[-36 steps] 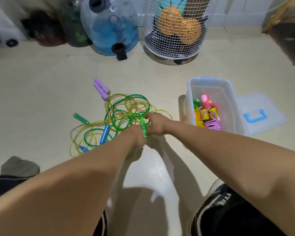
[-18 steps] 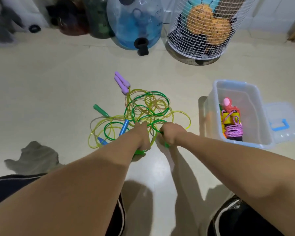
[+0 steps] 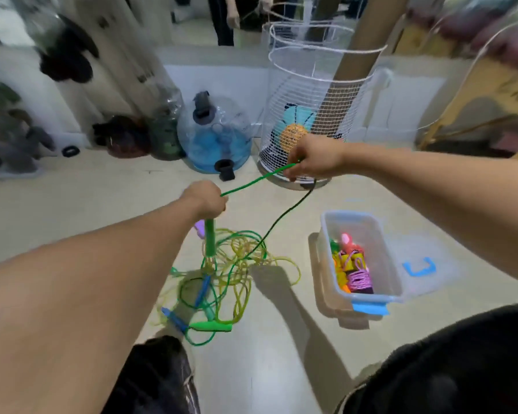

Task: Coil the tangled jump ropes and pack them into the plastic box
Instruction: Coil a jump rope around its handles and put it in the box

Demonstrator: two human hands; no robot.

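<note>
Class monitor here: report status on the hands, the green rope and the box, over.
Left hand grips green handle; right hand pinches green rope stretched between them. Rest trails into the tangle. Plastic box open, lid beside it.

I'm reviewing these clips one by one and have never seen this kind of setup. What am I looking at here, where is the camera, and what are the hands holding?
There is no machine: a person works with bare hands, and a wide-angle camera worn on their head looks forward and down, so both forearms reach in from the bottom. The left hand grips a green handle of a green jump rope. The right hand pinches that rope further along, so a stretch runs taut between the hands. From the right hand the rope drops to the tangled pile of ropes on the floor. To the right stands the open plastic box with coiled ropes inside, its lid beside it. A wire basket stands behind.
</note>
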